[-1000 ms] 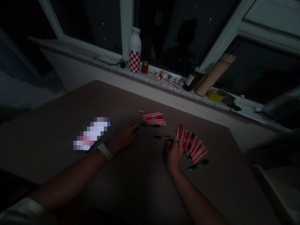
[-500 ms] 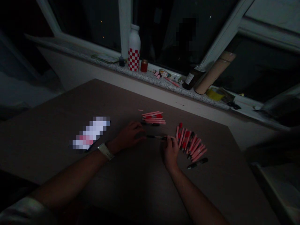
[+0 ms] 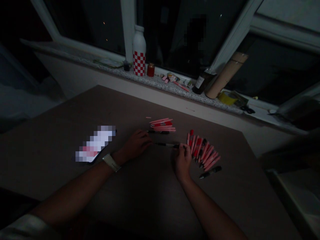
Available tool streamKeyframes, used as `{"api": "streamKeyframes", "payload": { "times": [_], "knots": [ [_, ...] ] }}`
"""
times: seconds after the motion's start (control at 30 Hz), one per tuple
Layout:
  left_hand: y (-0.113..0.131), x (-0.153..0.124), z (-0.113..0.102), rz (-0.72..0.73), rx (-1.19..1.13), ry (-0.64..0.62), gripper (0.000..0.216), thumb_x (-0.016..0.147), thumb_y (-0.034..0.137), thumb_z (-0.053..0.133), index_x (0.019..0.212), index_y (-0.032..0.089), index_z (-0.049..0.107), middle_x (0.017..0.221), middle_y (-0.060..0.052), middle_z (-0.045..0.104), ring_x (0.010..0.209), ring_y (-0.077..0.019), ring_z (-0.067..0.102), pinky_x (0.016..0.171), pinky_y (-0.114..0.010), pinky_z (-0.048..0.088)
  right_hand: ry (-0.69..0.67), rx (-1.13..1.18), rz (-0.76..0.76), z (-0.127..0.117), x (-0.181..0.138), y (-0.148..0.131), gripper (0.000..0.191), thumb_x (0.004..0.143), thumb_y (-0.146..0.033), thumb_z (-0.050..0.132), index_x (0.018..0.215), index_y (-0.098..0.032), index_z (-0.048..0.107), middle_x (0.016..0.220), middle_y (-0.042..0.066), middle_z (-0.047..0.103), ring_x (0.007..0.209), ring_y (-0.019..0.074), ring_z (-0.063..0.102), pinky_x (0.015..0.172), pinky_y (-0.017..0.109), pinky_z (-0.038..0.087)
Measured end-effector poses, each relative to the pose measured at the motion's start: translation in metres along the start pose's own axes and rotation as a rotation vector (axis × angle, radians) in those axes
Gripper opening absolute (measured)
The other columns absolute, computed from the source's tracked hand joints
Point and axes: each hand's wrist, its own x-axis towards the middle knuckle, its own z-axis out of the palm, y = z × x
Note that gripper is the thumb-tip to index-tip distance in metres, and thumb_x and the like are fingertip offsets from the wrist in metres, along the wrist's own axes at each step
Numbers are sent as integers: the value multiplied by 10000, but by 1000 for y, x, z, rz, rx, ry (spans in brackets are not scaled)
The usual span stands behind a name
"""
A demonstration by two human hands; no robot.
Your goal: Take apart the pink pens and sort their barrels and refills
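Observation:
A dark pen (image 3: 165, 144) lies level just above the brown table (image 3: 75, 116), held at both ends. My right hand (image 3: 182, 160) pinches its right end. My left hand (image 3: 136, 144), with a pale watch at the wrist, has its fingers closed on the left end. Right of my right hand lies a fanned heap of several pink and red pens (image 3: 203, 151), with one dark pen (image 3: 210, 172) at its near edge. A smaller bundle of pink pens (image 3: 162, 125) lies beyond my left hand, a dark pen (image 3: 158, 131) beside it.
A phone with a lit screen (image 3: 96, 144) lies left of my left wrist. On the window sill (image 3: 175, 89) stand a red-checked white bottle (image 3: 139, 51), a small red jar (image 3: 150, 70), a dark bottle (image 3: 203, 81), a cardboard tube (image 3: 226, 76) and yellow tape (image 3: 227, 98).
My right hand has carried the dark pen leftward from the heap, and my left hand has come over and closed on its other end. The view has drifted slightly.

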Motion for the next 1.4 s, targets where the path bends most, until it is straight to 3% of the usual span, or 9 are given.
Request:
{"api": "streamKeyframes", "payload": {
  "times": [0.2, 0.37, 0.53, 0.73, 1.0, 1.13, 1.27, 1.4],
  "knots": [
    [-7, 1, 0, -114, 23, 26, 201, 958, 331, 521, 998, 219, 684, 1056, -69, 639, 1040, -242, 541, 960, -422, 418, 151, 115, 64, -2, 5, 2, 319, 844, -538, 555, 892, -224, 524, 637, -65, 489, 516, 107, 467, 503, 223, 377],
    [-14, 1, 1, -274, 21, 116, 235, 949, 365, 522, 984, 199, 685, 1021, -82, 648, 1003, -252, 552, 900, -414, 436, 239, 179, 68, -3, 5, -6, 221, 859, -461, 539, 840, -246, 493, 630, -36, 465, 508, 132, 445, 484, 267, 375],
    [-18, 2, 1, -316, 38, 104, 234, 948, 368, 515, 975, 213, 688, 1005, -73, 661, 977, -250, 564, 909, -427, 422, 246, 118, 51, -3, 5, -10, 211, 857, -464, 514, 839, -254, 501, 684, 1, 509, 546, 158, 470, 516, 300, 391],
    [-23, -1, 5, -320, 78, 118, 225, 944, 351, 517, 997, 229, 698, 1019, -78, 658, 978, -259, 564, 890, -435, 424, 204, 142, 87, -2, 6, -1, 312, 859, -550, 505, 898, -242, 466, 599, -84, 428, 439, 98, 378, 452, 226, 321],
    [-21, -1, 7, -339, 118, 132, 241, 952, 356, 510, 1031, 223, 694, 1041, -89, 637, 1004, -266, 549, 907, -443, 416, 125, 35, -24, -2, 5, 1, 375, 852, -594, 518, 883, -221, 546, 646, -60, 492, 541, 115, 468, 532, 235, 361],
    [-8, 1, 2, -232, 58, 141, 257, 942, 395, 543, 1080, 224, 676, 1092, -86, 633, 1055, -260, 540, 940, -429, 417, 61, 6, -28, 0, 3, 1, 370, 847, -574, 553, 863, -204, 566, 669, -47, 511, 600, 127, 490, 581, 245, 384],
    [2, 1, 1, -41, -57, -4, 239, 904, 405, 621, 1068, 241, 679, 1075, -55, 673, 1071, -243, 538, 969, -410, 405, -44, -54, -22, 2, -1, -5, 359, 834, -540, 600, 874, -183, 593, 715, -33, 539, 653, 137, 498, 619, 255, 395],
    [3, -1, 2, 11, -116, -105, 183, 914, 376, 611, 996, 240, 702, 993, -49, 694, 998, -230, 552, 897, -388, 433, -114, -123, -77, 3, -6, -15, 309, 871, -484, 584, 884, -177, 614, 720, -27, 542, 660, 140, 492, 624, 256, 391]
  ]
}}
